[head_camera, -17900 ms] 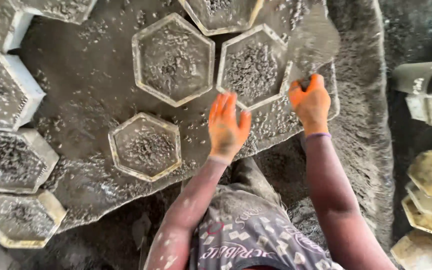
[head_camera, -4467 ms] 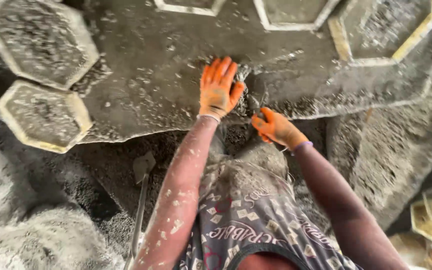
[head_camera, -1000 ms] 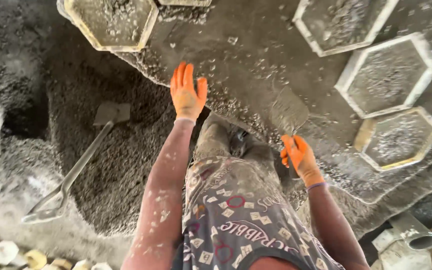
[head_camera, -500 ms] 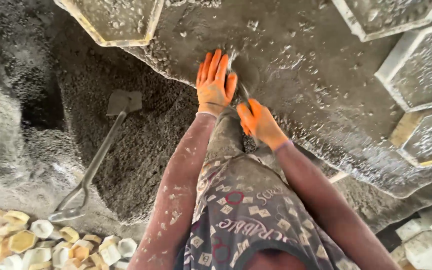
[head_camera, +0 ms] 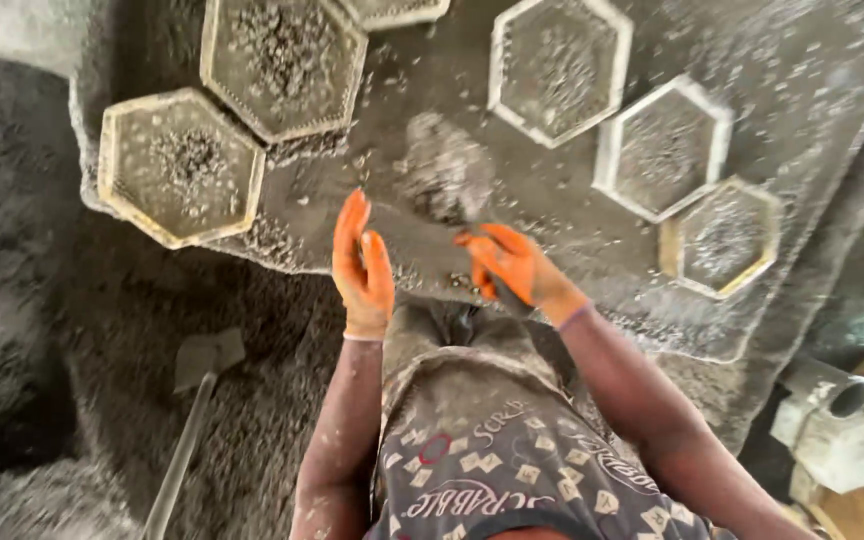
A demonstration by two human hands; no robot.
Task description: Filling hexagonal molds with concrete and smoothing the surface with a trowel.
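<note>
My left hand (head_camera: pixel 362 268) was in an orange glove, fingers straight and together, held flat and empty just over the near edge of the slab (head_camera: pixel 432 100). My right hand (head_camera: pixel 514 268), gloved the same, was curled tight around the handle of a trowel (head_camera: pixel 444 178). The trowel carried a heap of wet grey mix, blurred, and it sat over the middle of the slab, just beyond my right fingers.

The slab itself was the biggest thing I saw: a wide grey sheet, gritty with loose mix, running across the top of my view. Around it lay dark sand (head_camera: pixel 102 330), heaped at the slab's left and near side.

Five hexagonal moulds sat on the slab, each filled with gravelly mix. Two yellowish ones were at its left: one at the left edge (head_camera: pixel 180 165), one further in, towards the far side (head_camera: pixel 282 60), the two nearly touching. Three paler ones ran down the right half: the far one (head_camera: pixel 560 68), the middle one (head_camera: pixel 664 148), and the nearest one (head_camera: pixel 720 238), close to the slab's right edge.

A shovel (head_camera: pixel 197 400) lay on the sand left of the slab's near edge, blade towards the slab. Off the slab's right corner stood a grey pipe piece (head_camera: pixel 832 395).
</note>
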